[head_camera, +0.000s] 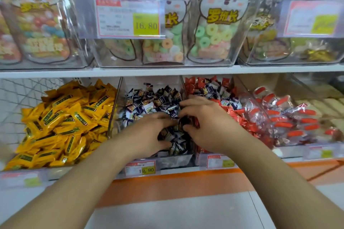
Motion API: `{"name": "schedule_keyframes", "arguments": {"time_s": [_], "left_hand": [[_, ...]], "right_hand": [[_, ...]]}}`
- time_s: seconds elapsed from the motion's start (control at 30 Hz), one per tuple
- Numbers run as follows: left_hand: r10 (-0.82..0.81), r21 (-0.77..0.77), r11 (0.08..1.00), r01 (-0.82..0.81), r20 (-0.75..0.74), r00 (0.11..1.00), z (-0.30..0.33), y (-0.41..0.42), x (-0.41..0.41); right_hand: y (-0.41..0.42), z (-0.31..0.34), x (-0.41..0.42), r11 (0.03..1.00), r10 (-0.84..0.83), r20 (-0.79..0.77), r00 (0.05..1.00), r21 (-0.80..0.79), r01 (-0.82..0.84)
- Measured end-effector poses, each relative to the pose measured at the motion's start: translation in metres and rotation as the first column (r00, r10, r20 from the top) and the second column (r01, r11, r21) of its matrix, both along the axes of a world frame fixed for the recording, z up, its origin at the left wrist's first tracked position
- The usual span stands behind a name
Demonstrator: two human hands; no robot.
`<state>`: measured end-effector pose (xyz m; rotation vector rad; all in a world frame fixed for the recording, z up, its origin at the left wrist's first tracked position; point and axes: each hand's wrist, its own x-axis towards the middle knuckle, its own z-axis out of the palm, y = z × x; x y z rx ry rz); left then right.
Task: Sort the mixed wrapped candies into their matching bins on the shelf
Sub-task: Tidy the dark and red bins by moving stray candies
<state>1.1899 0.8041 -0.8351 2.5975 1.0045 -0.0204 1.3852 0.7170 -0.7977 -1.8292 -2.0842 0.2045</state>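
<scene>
Both my hands are in the middle clear bin (pixel 119 98) of dark blue wrapped candies (pixel 149 100) on the lower shelf. My left hand (pixel 149 135) lies on the pile, fingers curled into several dark blue candies. My right hand (pixel 206 124) reaches over the divider from the red side, fingers bent around a dark red-and-black wrapped candy (pixel 191 122). The bin to the right holds red wrapped candies (pixel 240 117) with several dark blue ones (pixel 210 89) mixed in at the back. The left bin is full of yellow wrapped candies (pixel 63 117).
Further right lie clear packets with orange-red labels (pixel 290 117). The upper shelf (pixel 167 71) carries clear bins with bags of ring gummies (pixel 214 39) and price tags (pixel 128 17). More price tags (pixel 140 168) line the lower shelf's front edge above an orange floor strip (pixel 167 182).
</scene>
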Motion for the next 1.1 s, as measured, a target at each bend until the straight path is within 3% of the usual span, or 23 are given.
{"name": "schedule_keyframes", "arguments": {"time_s": [0.1,0.27,0.37,0.57,0.73,0.93,1.0,1.1], "left_hand": [[-0.021,-0.117,0.993,0.024,0.025,0.999,-0.019,0.008,0.01],[-0.007,0.01,1.0,0.008,-0.071,0.997,-0.015,0.015,0.017],[0.02,0.035,0.999,-0.019,-0.046,0.999,-0.012,0.014,0.015],[0.28,0.055,0.957,-0.285,0.089,0.956,0.01,0.012,0.007],[0.363,0.164,0.906,-0.39,0.173,0.916,0.043,0.035,0.004],[0.292,0.209,0.936,-0.282,-0.014,0.956,0.044,0.035,0.005],[0.24,0.245,0.941,-0.234,0.007,0.971,0.037,0.024,0.009],[0.089,0.133,0.987,-0.086,-0.021,0.996,0.023,0.009,0.018]], "right_hand": [[0.0,0.002,-0.001,1.0,-0.029,0.002,1.0,-0.002,0.029],[-0.002,0.001,0.0,0.999,-0.05,-0.025,0.998,-0.012,0.049],[-0.003,0.003,0.0,0.999,-0.054,-0.045,0.998,-0.008,0.054],[-0.002,0.006,0.0,0.999,-0.051,-0.041,0.998,-0.02,0.05],[-0.002,0.008,0.001,0.999,-0.047,-0.061,0.997,-0.03,0.045],[0.0,0.008,0.004,0.999,-0.043,-0.068,0.997,-0.031,0.041],[0.0,0.009,0.005,0.999,-0.044,-0.077,0.996,-0.032,0.042],[0.0,0.009,0.006,0.998,-0.053,-0.09,0.995,-0.038,0.049]]}}
